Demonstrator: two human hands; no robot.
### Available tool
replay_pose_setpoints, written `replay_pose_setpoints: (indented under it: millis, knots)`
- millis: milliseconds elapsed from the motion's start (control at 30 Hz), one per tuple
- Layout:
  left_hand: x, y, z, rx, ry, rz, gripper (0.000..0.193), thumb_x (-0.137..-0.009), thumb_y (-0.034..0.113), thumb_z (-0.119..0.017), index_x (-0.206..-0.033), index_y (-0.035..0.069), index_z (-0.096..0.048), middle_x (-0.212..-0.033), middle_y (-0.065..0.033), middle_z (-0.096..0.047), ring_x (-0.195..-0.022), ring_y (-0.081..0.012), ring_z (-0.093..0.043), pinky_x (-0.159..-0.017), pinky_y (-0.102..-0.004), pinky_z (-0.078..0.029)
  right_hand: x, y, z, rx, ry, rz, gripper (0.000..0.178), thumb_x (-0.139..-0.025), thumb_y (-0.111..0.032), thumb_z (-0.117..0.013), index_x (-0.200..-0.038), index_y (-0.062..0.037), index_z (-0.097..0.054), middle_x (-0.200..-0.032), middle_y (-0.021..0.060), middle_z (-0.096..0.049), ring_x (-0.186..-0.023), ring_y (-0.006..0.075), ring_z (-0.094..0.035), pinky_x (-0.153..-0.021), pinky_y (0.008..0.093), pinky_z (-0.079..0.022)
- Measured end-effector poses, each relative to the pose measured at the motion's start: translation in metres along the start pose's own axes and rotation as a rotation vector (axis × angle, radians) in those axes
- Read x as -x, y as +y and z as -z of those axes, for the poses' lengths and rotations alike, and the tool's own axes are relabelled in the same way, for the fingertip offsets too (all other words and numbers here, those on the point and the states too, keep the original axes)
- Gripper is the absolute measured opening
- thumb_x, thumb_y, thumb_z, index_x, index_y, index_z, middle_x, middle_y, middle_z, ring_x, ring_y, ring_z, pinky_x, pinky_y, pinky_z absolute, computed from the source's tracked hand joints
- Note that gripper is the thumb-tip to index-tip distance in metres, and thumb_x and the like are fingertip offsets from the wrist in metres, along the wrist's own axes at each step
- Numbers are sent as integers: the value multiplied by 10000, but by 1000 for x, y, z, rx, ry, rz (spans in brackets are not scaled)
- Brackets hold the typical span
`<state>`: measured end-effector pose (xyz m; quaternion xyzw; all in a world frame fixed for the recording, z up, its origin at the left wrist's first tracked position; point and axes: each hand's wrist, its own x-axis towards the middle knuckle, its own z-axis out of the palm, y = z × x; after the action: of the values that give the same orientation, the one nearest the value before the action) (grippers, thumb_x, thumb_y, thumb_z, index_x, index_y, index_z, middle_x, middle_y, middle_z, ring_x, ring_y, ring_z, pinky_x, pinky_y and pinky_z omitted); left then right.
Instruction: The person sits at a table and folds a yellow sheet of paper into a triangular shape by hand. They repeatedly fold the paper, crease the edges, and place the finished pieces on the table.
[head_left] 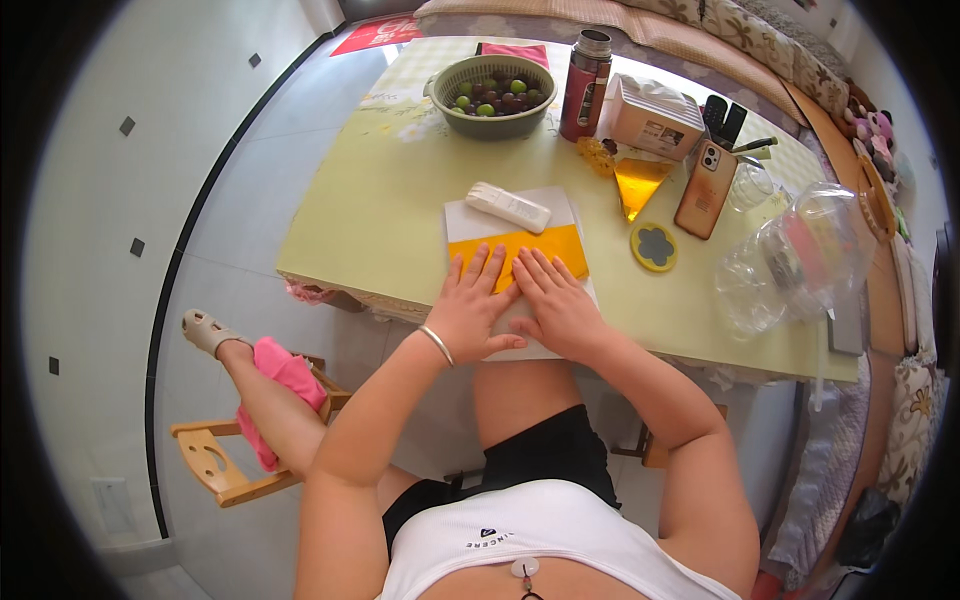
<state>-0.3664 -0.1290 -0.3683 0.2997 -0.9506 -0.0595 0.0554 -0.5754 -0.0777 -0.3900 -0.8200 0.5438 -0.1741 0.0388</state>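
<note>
A shiny orange-yellow sheet of paper (557,243) lies on a white sheet (563,198) at the near edge of the table. Both my hands press on it side by side. My left hand (474,303), with a silver bangle at the wrist, rests flat with its fingers stretched out over the left part. My right hand (556,302) is also flat, its fingertips on the middle of the orange sheet. The hands nearly meet, and they hide the sheet's lower edge. Just beyond the fingers, a white oblong case (508,207) lies across the white sheet.
A colander (492,125) of grapes stands at the far left, beside a dark red thermos (586,86) and a tissue box (655,118). To the right are a folded gold triangle (640,184), a round yellow-rimmed coaster (654,247), a phone (706,190) and a clear plastic bag (790,262).
</note>
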Motion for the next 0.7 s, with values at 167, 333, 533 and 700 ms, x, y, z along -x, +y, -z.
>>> replay_pose_setpoints:
  millis: [167,333,533,700]
  knots:
    - [33,-2,-8,9,22,149,882,-869,684,-564,-1554,165,-366,-1640,-209,-214,-1532,-368,-163,-1198,-613,-99,33,23,27,78,-184,-128,894,-940,-580,-553,-1563,-5,-271,-1646,170,-232,-1540,275,-184,-1249,425,-151]
    - [34,-27,-6,169,233,196,565,-844,467,-726,-1249,77,-674,-1419,-191,-550,-1403,-380,-409,-1135,-604,-272,28,34,41,-107,157,-207,501,-871,-224,-729,-1293,10,-593,-1490,204,-473,-1384,349,-443,-1136,437,-372]
    - [-21,-13,12,99,281,292,248,-726,238,-823,-708,58,-653,-860,-111,-632,-900,-343,-605,-812,-450,-473,-56,39,18,-122,387,-140,334,-813,-109,-710,-1140,-55,-673,-1178,129,-676,-1110,340,-604,-977,422,-472]
    - [-24,-11,11,82,325,309,247,-720,206,-821,-731,44,-635,-849,-116,-610,-827,-333,-592,-797,-444,-485,-100,57,7,-58,138,-103,278,-838,-85,-635,-1107,-102,-700,-1147,89,-684,-1111,312,-604,-972,432,-456]
